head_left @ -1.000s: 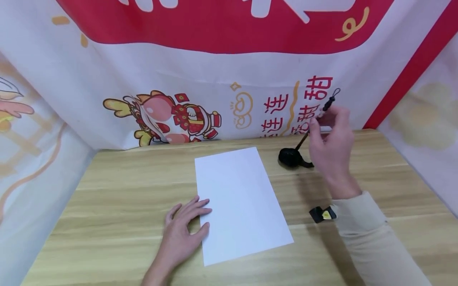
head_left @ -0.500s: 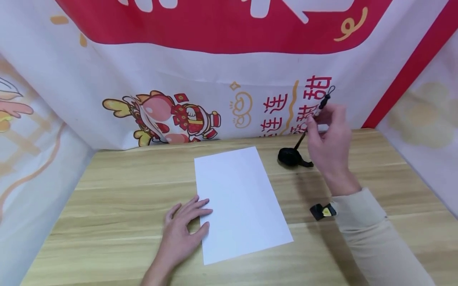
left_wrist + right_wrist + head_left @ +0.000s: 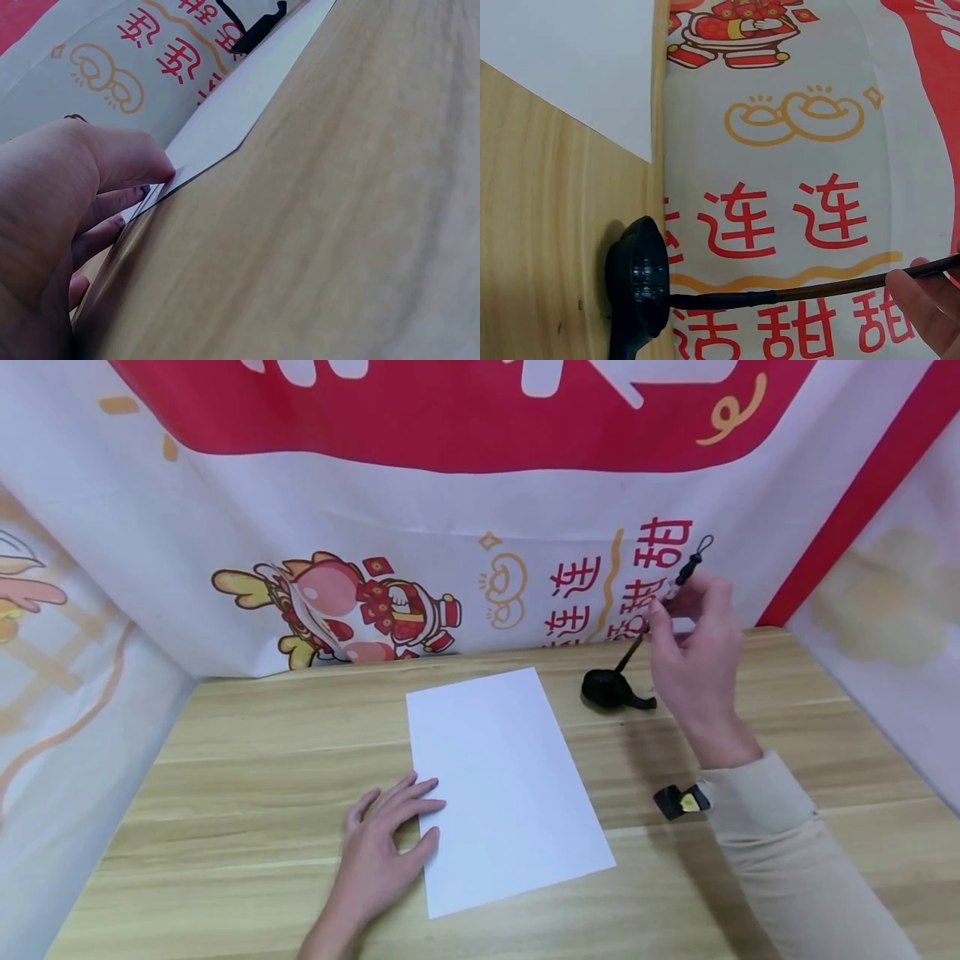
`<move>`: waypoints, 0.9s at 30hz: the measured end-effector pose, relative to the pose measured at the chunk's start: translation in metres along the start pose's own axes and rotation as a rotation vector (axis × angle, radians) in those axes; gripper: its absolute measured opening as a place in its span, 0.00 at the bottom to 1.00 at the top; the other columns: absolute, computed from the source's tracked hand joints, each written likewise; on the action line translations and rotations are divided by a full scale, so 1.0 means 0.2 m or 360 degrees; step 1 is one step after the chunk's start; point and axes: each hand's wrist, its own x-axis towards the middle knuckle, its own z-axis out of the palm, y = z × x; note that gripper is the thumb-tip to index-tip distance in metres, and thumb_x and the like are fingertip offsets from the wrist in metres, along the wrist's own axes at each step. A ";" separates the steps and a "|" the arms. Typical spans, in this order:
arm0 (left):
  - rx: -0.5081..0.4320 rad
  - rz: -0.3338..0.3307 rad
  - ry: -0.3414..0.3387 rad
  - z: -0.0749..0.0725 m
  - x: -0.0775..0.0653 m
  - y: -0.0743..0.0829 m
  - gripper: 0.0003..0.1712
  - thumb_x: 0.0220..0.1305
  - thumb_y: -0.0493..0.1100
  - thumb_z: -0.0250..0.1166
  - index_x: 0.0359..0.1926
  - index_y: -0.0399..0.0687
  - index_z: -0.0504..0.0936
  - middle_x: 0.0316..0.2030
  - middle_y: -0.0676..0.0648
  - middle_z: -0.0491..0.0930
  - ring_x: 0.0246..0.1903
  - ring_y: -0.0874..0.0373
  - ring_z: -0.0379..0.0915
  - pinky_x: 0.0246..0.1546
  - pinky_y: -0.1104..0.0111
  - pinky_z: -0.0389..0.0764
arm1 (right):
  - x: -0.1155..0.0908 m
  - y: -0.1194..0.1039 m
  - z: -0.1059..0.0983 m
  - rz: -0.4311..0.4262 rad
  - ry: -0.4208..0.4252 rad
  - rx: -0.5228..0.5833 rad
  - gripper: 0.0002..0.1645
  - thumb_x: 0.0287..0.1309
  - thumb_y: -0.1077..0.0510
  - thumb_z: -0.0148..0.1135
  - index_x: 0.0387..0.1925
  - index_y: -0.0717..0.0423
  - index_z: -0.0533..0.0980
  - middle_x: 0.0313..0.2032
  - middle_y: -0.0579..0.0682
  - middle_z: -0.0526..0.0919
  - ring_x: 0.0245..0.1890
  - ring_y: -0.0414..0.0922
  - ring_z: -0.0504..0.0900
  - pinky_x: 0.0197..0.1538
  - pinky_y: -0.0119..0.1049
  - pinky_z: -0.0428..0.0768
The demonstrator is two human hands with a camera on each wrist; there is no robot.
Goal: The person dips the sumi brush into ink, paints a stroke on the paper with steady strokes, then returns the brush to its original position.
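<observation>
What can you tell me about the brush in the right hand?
The brush is slender, with a brown, wood-looking shaft, a dark tip and a black, looped upper end. It slants, tip down, pinched in the right hand. Its tip is at the rim of the black dish; whether they touch is unclear.

Left hand splayed, right hand raised, pinching
</observation>
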 end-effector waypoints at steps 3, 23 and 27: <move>-0.0004 -0.0006 -0.0009 0.01 0.00 0.00 0.21 0.59 0.37 0.77 0.51 0.64 0.91 0.67 0.57 0.85 0.75 0.46 0.74 0.77 0.36 0.50 | -0.01 0.01 0.00 0.0001 -0.0033 -0.0002 0.21 0.79 0.57 0.59 0.62 0.70 0.70 0.50 0.62 0.85 0.45 0.40 0.84 0.37 0.16 0.75; 0.0001 -0.0014 -0.0018 0.01 0.01 -0.01 0.21 0.58 0.37 0.78 0.52 0.61 0.91 0.67 0.55 0.84 0.75 0.45 0.74 0.78 0.35 0.50 | 0.00 0.03 0.01 -0.0020 -0.0014 -0.0009 0.20 0.78 0.58 0.60 0.61 0.67 0.72 0.50 0.62 0.86 0.43 0.24 0.78 0.37 0.14 0.76; 0.0015 -0.0013 -0.0021 0.01 0.01 -0.01 0.21 0.58 0.37 0.77 0.52 0.62 0.91 0.67 0.55 0.84 0.75 0.45 0.73 0.78 0.35 0.50 | 0.01 0.03 -0.01 -0.0028 0.0031 -0.0016 0.19 0.78 0.57 0.60 0.62 0.63 0.73 0.50 0.60 0.86 0.44 0.23 0.78 0.37 0.15 0.75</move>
